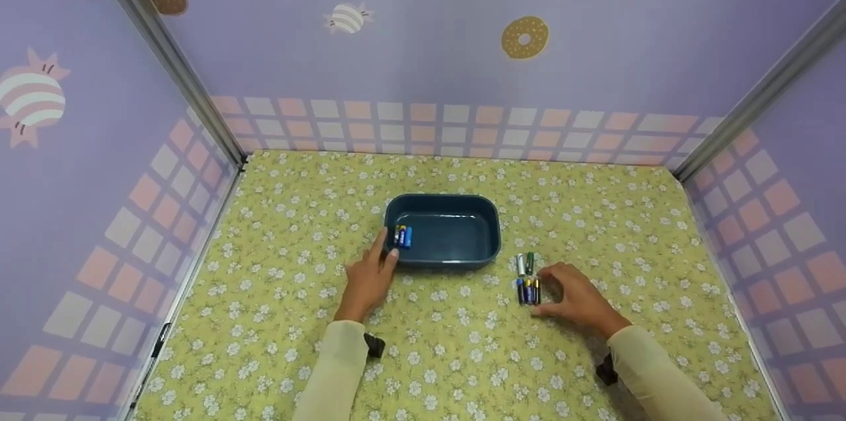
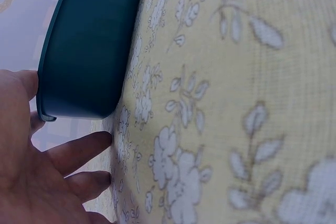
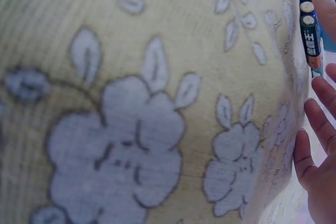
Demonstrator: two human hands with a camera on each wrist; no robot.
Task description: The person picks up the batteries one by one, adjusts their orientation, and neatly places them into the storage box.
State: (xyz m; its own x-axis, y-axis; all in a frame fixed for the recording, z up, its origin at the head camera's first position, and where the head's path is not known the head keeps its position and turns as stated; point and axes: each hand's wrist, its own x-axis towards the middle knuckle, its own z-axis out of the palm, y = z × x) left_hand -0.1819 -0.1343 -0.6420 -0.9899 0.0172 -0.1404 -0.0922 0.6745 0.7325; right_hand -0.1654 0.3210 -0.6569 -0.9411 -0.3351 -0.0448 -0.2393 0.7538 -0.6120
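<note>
A dark teal plastic box (image 1: pixel 443 264) stands on the floral cloth. Inside, against its left wall, lie three batteries (image 1: pixel 403 236). My left hand (image 1: pixel 367 279) holds the box at its front left corner, thumb at the rim and a finger around the left side. Right of the box, a silver battery (image 1: pixel 521 264) and a green battery (image 1: pixel 530 263) lie behind a row of three dark batteries (image 1: pixel 527 291). My right hand (image 1: pixel 578 299) is beside that row, thumb and index finger spread about the ends of the rightmost one; whether they touch it is unclear.
Yellow floral cloth (image 1: pixel 436 355) covers the work surface. Purple walls (image 1: pixel 423 64) with a checked border enclose it at the back and both sides, with metal posts (image 1: pixel 172 64) at the corners.
</note>
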